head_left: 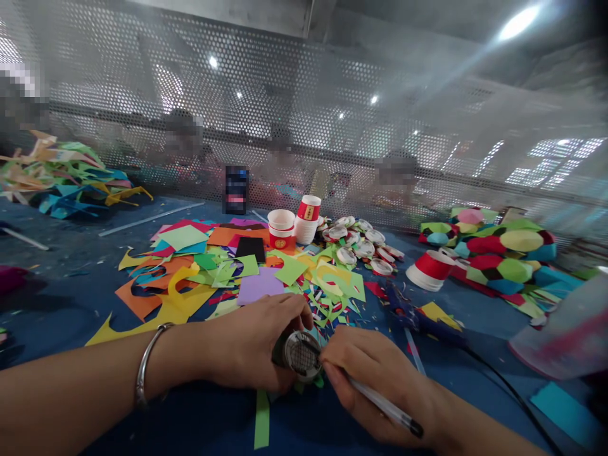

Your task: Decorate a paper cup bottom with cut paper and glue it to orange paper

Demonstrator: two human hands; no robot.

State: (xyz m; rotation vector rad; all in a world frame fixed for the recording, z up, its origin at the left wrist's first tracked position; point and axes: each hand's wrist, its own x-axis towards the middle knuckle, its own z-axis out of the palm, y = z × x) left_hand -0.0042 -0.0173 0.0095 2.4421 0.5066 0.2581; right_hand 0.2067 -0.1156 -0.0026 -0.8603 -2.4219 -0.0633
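Observation:
My left hand (256,335), with a silver bangle (145,367) at the wrist, is closed around a small round piece (304,356). Its pale rim frames a face covered in dark grid lines, and its lower side is hidden by my fingers. A clear-barrelled pen (382,403) with a black end is gripped in my right hand (368,373), its front end at the edge of that face. Beneath the round piece, a strip of light green paper (261,421) lies on the blue table. Cut coloured paper scraps (190,278) spread just beyond my hands.
Stacked paper cups (281,229) stand at the back, beside a pile of round cup bottoms (363,240). Another cup stack (430,270) lies tipped at right. A glue gun (418,320) trails a cord. A phone (236,190) leans against the perforated metal screen (285,82).

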